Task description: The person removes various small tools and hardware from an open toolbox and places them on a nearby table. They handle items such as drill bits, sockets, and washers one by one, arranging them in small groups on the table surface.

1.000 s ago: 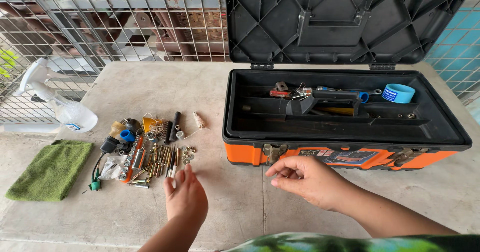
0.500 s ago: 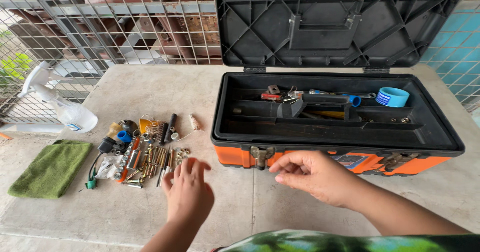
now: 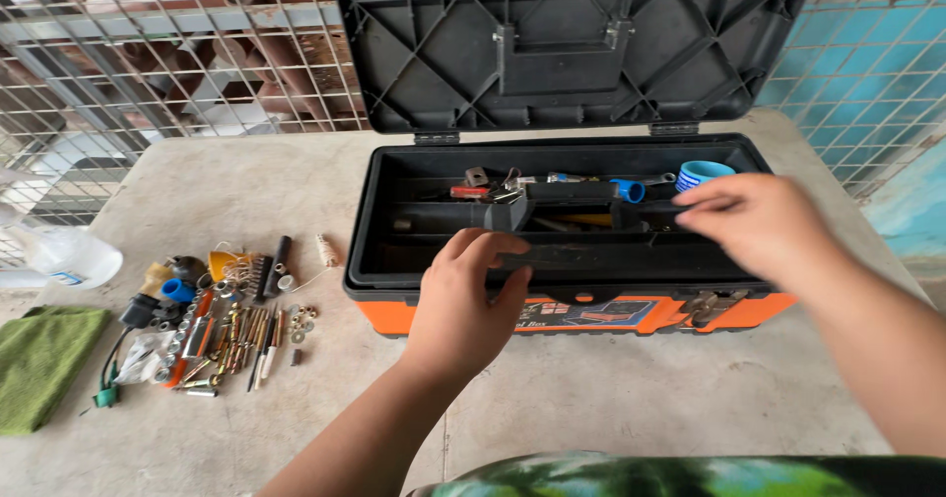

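While the black and orange toolbox [image 3: 552, 305] stands open on the concrete table [image 3: 611, 408] with its lid [image 3: 572, 44] tilted back against the wire mesh [image 3: 177, 54], both hands reach into it from the near side. The left hand [image 3: 463, 305] lies over the front rim, fingers [image 3: 483, 251] curled loosely toward the black inner tray [image 3: 591, 256], touching its near edge without clasping it. The right hand [image 3: 759, 226] hovers over the tray's right end, fingers bent and half open, holding nothing visible. A blue tape roll [image 3: 705, 173] sits in the back right corner. Left of the box, a pile of screws and small hardware [image 3: 222, 325] crowds the table beside a green cloth [image 3: 39, 359]; bare table lies in front.
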